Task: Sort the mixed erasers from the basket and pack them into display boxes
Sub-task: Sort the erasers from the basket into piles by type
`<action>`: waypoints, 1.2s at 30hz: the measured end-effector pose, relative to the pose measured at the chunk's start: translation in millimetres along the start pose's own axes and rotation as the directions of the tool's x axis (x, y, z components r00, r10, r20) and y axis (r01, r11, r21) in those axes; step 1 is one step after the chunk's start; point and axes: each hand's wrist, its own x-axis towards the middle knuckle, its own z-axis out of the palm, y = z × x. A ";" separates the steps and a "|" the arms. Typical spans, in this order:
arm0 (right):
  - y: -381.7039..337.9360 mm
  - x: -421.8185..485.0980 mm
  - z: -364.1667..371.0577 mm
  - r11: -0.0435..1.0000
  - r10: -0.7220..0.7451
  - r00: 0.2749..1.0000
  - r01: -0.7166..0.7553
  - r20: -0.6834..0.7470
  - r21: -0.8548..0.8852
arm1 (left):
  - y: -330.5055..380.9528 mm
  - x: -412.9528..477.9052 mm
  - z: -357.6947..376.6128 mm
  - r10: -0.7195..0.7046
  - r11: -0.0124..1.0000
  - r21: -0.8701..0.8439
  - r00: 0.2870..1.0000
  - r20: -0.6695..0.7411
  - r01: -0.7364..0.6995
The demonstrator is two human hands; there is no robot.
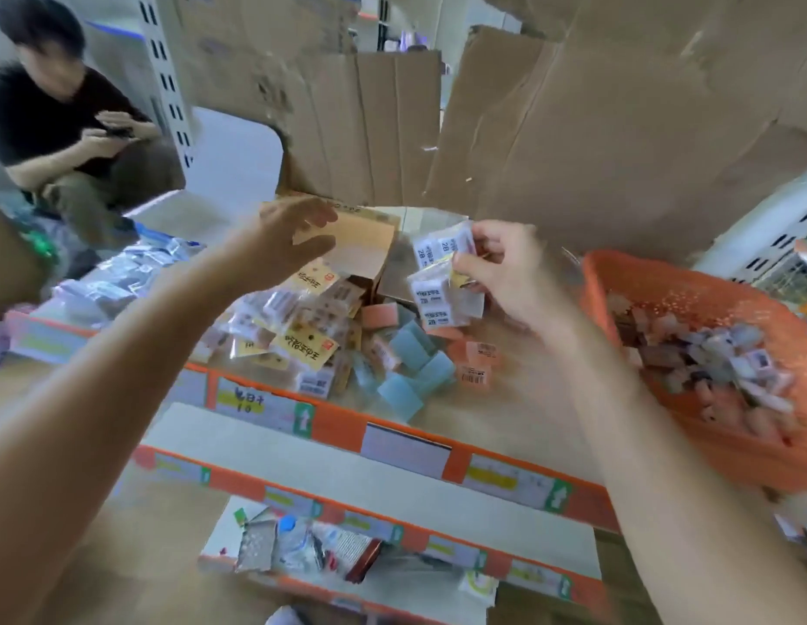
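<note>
Seemingly light and film-slick, the 2B eraser packs [437,281] are pinched by their edges in the right hand [509,272]; the left hand [279,241] is spread, empty.

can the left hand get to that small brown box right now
Probably yes: the left hand is open, right beside the brown box, nothing between them; the right hand holds eraser packs off to its side.

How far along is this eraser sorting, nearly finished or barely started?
Roughly midway, I'd guess. Done: yellow-label packs and blue erasers lie in separate piles on the shelf. In hand: the right hand grips white 2B packs, while the open left hand reaches toward a cardboard box. Left: the basket holds many mixed erasers.
</note>
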 end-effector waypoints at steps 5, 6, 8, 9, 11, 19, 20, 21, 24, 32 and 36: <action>-14.8 12.8 39.6 0.998 0.019 0.998 -0.022 0.062 0.061 | -35.6 4.4 -24.4 -0.016 0.999 0.046 1.000 0.007 0.016; -17.7 16.5 45.8 0.997 0.034 0.997 -0.038 0.063 0.068 | -43.1 6.7 -28.5 -0.011 0.999 0.051 1.000 0.019 0.010; -24.1 23.3 58.1 0.992 0.057 0.996 -0.065 0.075 0.111 | -57.4 11.7 -36.6 0.007 0.998 0.061 0.999 0.043 -0.009; -27.6 27.0 64.6 0.986 0.073 0.993 -0.085 0.087 0.145 | -63.9 14.1 -40.4 0.014 0.998 0.059 0.999 0.052 -0.017; -35.3 33.8 77.9 0.974 0.103 0.988 -0.124 0.117 0.192 | -75.3 18.8 -46.6 0.028 0.999 0.041 0.997 0.072 -0.031; -58.5 46.1 118.3 0.926 0.252 0.945 -0.298 0.206 0.231 | -98.3 28.9 -51.0 0.118 0.993 0.015 0.986 0.120 -0.121; -63.3 47.1 121.4 0.914 0.259 0.943 -0.309 0.207 0.264 | -100.2 29.7 -51.3 0.124 0.992 0.014 0.985 0.123 -0.127; -66.7 48.9 124.9 0.901 0.265 0.942 -0.319 0.208 0.293 | -102.4 30.6 -51.8 0.129 0.991 0.008 0.984 0.124 -0.131; -77.5 52.3 138.3 0.867 0.279 0.937 -0.340 0.212 0.363 | -110.6 34.2 -53.2 0.140 0.990 -0.025 0.982 0.129 -0.138; -91.4 60.4 180.8 0.968 0.249 0.941 -0.249 0.229 -0.029 | -133.8 34.3 -57.7 0.129 0.992 -0.015 0.983 0.129 -0.128; -95.4 61.9 182.5 0.941 0.219 0.953 -0.149 0.209 -0.304 | -138.3 31.8 -60.3 0.128 0.992 -0.005 0.982 0.139 -0.129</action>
